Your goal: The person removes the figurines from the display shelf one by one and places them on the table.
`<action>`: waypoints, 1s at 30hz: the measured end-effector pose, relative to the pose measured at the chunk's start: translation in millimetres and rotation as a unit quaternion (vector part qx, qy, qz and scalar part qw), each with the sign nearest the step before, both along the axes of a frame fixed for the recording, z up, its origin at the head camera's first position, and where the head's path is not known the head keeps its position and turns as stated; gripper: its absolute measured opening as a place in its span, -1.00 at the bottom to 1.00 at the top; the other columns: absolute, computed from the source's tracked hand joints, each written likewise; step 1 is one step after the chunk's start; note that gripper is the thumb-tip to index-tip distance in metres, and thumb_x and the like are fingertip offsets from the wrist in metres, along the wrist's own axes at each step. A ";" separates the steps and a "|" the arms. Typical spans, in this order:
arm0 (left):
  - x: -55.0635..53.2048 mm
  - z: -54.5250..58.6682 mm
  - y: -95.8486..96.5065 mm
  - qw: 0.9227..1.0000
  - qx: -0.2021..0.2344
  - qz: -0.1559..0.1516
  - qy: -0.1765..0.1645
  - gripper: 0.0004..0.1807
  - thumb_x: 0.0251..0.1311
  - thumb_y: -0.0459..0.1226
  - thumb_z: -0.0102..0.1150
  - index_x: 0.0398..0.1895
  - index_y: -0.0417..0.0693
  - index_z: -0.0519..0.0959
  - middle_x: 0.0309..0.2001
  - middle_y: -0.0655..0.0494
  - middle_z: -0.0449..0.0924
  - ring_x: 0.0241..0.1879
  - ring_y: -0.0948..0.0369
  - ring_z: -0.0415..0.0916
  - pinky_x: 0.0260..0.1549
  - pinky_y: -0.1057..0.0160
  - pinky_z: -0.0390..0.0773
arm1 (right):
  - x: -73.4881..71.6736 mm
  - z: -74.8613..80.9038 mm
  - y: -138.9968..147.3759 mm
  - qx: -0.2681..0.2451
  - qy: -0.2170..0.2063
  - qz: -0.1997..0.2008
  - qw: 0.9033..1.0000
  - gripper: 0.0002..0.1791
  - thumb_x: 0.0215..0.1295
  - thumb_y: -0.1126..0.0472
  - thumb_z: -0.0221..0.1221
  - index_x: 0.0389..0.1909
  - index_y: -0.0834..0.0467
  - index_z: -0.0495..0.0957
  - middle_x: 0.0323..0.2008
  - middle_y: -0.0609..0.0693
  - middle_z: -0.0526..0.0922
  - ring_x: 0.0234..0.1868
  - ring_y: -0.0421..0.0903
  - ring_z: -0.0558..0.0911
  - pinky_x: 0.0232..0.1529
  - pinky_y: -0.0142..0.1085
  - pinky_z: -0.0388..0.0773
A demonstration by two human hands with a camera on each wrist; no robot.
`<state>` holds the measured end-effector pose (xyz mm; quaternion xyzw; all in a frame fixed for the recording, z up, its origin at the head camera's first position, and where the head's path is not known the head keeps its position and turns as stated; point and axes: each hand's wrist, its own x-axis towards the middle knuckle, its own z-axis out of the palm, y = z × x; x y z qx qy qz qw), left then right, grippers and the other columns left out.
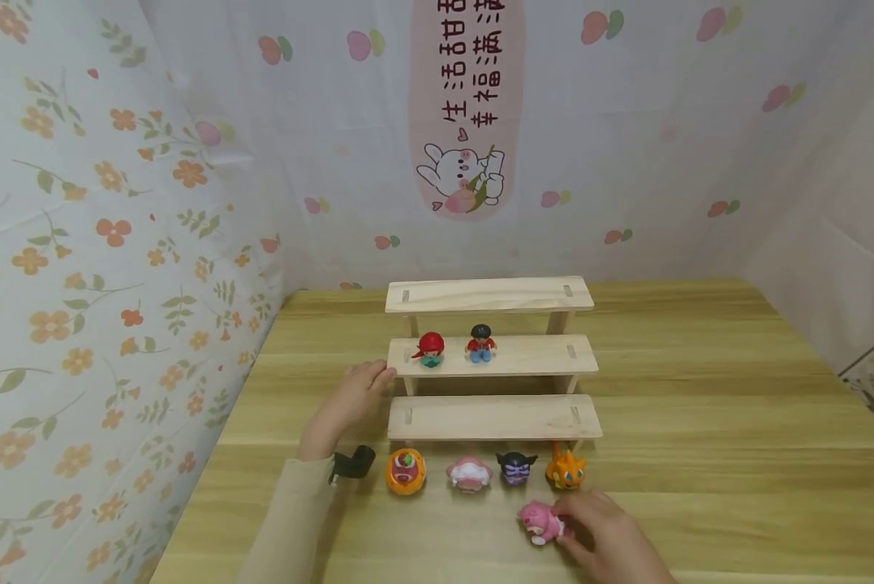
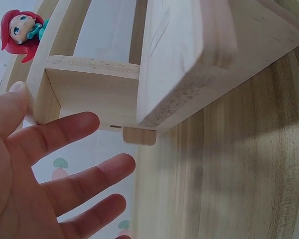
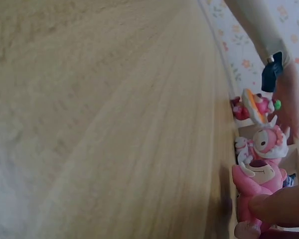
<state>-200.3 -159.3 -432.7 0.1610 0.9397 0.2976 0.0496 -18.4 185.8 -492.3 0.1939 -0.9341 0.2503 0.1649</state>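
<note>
Holding a pink figurine (image 1: 541, 521) are the right fingers (image 3: 284, 206), while left fingers (image 2: 65, 130) pinch a shelf (image 1: 531, 355).

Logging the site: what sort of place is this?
Likely a staged tabletop corner, perhaps for play or filming: printed cloth hangings, a three-tiered wooden display stand, and small toy figurines.

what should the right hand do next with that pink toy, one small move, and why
Probably raise the pink toy toward the middle shelf: the right hand already pinches it, and the red-haired doll and red-jacketed doll leave that shelf's right side bare.
</note>
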 end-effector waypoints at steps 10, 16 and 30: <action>-0.5 -3.6 -1.3 1.000 0.009 0.009 -0.005 -0.60 0.49 -0.08 -0.24 0.00 -0.18 0.49 0.01 -0.17 0.54 0.12 -0.12 0.32 0.18 -0.13 0.24 | -3.1 -4.3 -2.6 0.018 0.011 0.004 1.000 -0.53 -0.32 0.23 0.50 -0.32 -0.14 0.54 -0.34 -0.37 0.50 -0.30 -0.40 0.46 -0.29 -0.37 0.56; -1.6 -4.5 -1.6 1.000 0.015 0.003 -0.002 -0.62 0.49 -0.09 -0.24 -0.10 -0.18 0.50 -0.07 -0.13 0.56 0.07 -0.09 0.35 0.15 -0.10 0.25 | -4.0 -1.7 -1.6 0.063 0.002 0.007 0.998 -0.55 -0.26 0.18 0.48 -0.28 -0.11 0.54 -0.30 -0.32 0.53 -0.24 -0.33 0.50 -0.22 -0.31 0.59; -2.0 -3.5 -2.8 1.000 0.017 0.006 -0.011 -0.57 0.49 -0.05 -0.26 0.07 -0.17 0.48 0.05 -0.14 0.54 0.13 -0.10 0.35 0.17 -0.10 0.26 | -24.4 42.8 -4.7 -0.009 0.047 0.079 0.996 -0.61 -0.25 0.33 0.48 -0.35 -0.02 0.57 -0.33 -0.22 0.63 -0.36 -0.30 0.58 -0.37 -0.48 0.55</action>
